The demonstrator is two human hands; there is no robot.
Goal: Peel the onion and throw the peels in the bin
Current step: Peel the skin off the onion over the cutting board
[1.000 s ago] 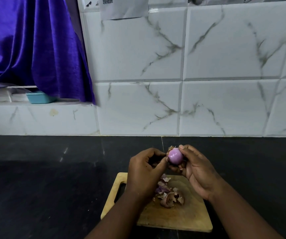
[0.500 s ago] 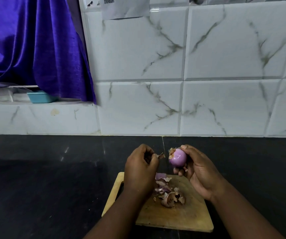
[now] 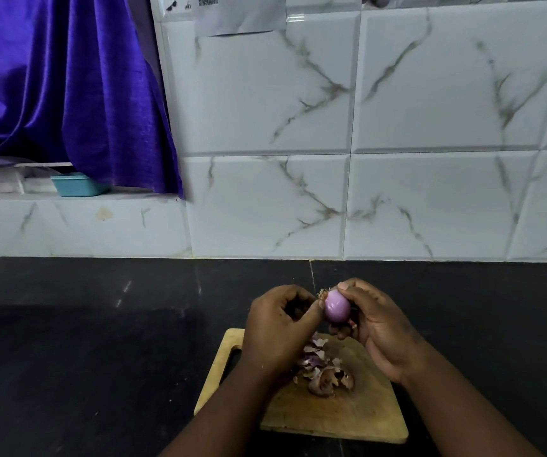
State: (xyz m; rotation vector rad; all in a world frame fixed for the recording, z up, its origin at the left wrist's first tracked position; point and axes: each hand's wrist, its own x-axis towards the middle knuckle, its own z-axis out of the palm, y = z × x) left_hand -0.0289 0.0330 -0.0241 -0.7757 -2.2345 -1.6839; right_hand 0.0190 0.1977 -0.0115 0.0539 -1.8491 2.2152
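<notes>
The left hand brought back to the one onion, root end pinched, onion gripped by the right hand, one peel heap on one board.

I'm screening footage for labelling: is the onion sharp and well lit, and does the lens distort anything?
Head view: the onion is sharp, with a soft highlight on its peeled surface; the dark countertop shows faint glare streaks but little detail; wide-angle distortion bows the wall tiles toward the frame edges.

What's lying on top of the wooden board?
A pile of purple onion peels lies on the wooden board. The left hand covers part of the pile, so more may hide there.
</notes>
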